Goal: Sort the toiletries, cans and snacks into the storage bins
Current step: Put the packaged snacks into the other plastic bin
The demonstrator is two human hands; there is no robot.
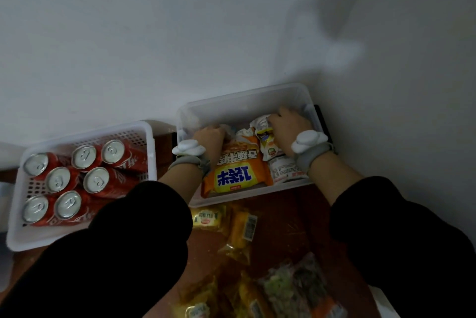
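A clear plastic bin (247,96) stands against the wall and holds snack packets. A large orange noodle packet (237,171) lies in its middle. My left hand (210,138) reaches into the bin's left side, its fingers curled down on a packet beside the orange one; what it grips is mostly hidden. My right hand (288,124) is closed on a white and yellow snack packet (265,135) at the bin's right. A white perforated basket (85,137) to the left holds several red cans (96,180) standing upright.
Loose yellow snack packets (239,230) and a green-patterned packet (296,289) lie on the red-brown table in front of the bin. The white wall rises right behind both containers. Both wrists carry white sensors on grey bands.
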